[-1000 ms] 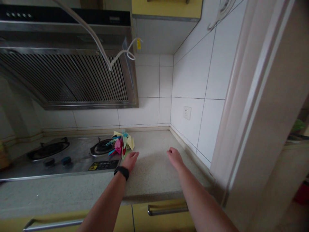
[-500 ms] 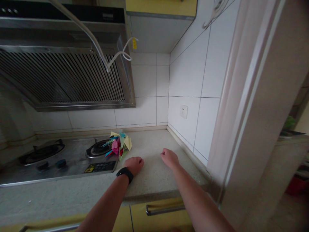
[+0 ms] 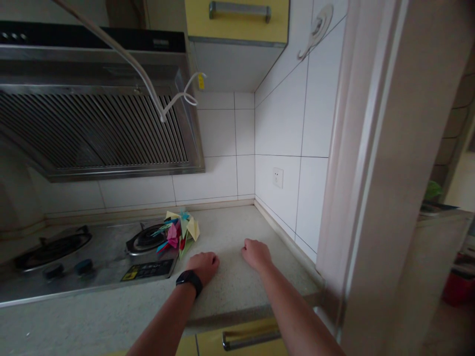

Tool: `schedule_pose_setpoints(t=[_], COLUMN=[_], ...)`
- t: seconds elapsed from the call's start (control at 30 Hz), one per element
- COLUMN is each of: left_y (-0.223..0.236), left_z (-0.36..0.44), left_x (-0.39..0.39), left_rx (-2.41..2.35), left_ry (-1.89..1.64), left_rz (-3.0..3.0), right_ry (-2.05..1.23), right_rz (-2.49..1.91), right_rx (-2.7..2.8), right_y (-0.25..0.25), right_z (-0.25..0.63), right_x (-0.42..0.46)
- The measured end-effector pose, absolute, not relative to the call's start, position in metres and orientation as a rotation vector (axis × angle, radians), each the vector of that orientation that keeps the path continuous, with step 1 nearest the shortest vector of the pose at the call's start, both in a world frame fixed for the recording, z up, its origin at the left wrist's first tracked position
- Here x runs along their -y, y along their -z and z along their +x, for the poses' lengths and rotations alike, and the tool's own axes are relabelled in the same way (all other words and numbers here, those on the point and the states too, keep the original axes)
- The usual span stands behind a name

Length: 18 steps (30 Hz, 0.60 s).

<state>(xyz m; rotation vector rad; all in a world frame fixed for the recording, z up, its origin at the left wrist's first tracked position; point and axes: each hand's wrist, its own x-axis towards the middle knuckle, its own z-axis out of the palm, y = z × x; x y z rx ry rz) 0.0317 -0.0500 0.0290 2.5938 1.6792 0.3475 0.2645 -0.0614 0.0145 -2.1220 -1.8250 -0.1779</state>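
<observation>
Head view, left hand: The left hand [image 3: 203, 265] was curled into a loose fist over the counter, knuckles forward, with nothing showing in its grasp; the inside of the palm was hidden.
Head view, wristwatch: A black wristwatch with a dark band [image 3: 191, 282] circled the left wrist.
Head view, right hand: The right hand [image 3: 256, 253] was folded into a fist too, thumb side toward the left hand and well apart from it. No object stuck out of it, though its inside could not be seen.
Head view, countertop: Both fists were at the pale grey speckled stone countertop [image 3: 230, 222]; whether they pressed on it or hung just above, I could not tell.
Head view, paper: The multicoloured heap of folded paper pieces [image 3: 173, 234], pink, cream, blue, green and red, lay just beyond the left hand. It straddled the right edge of the flat stainless-steel gas hob [image 3: 107, 252], partly over the round black right burner [image 3: 145, 238].
Head view, progress: The folding looked done on the pieces that showed, and they lay gathered in one heap. Neither hand had hold of them, so handling seemed not under way; what was left could not be judged.
Head view, wall: A square white plastic socket [image 3: 278, 178] sat on the right-hand tiles.
</observation>
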Motion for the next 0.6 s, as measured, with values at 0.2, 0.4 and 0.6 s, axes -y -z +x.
schedule_pose_setpoints(t=[0.2,0.4,0.6], left_y=[-0.029,-0.029,-0.028], left_z=[0.027,0.028,0.017], left_x=[0.048,0.061,0.111], left_rx=[-1.666,-1.65,-1.496], left_ry=[-0.345,-0.281,-0.194], left_rz=[2.564,2.601,2.759], right_ry=[0.162,0.069,-0.08], right_rz=[-2.113,-2.103,-2.033], right_rx=[1.824,1.757,1.601], right_y=[-0.015,-0.016,-0.018], right_z=[0.264,0.267,0.276], right_x=[0.062,0.063,0.064])
